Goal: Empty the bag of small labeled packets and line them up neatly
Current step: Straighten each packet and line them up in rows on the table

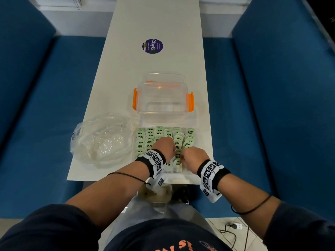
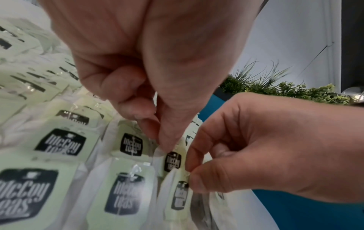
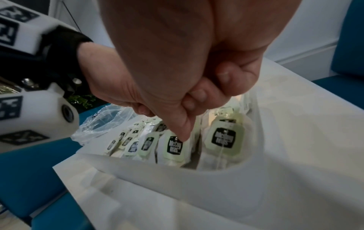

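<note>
Pale green tea packets (image 1: 150,140) with black labels lie in overlapping rows on the near end of the white table (image 1: 155,20). Both hands meet over one packet (image 1: 178,155) in the fourth row from the left. My left hand (image 1: 164,145) pinches that tea packet (image 2: 173,161) at its top edge with thumb and curled fingers (image 2: 146,124). My right hand (image 1: 192,156) pinches the packet's right edge, seen in the left wrist view as the right hand (image 2: 190,172). In the right wrist view my right thumb (image 3: 182,133) presses the packet (image 3: 175,147). The crumpled clear bag (image 1: 103,140) lies left of the rows.
A clear plastic box (image 1: 163,98) with orange latches stands just behind the packets. A purple round sticker (image 1: 152,46) is farther back on the table. Blue seats (image 1: 45,105) flank the narrow table. A cable and plug (image 1: 235,226) lie on the floor at lower right.
</note>
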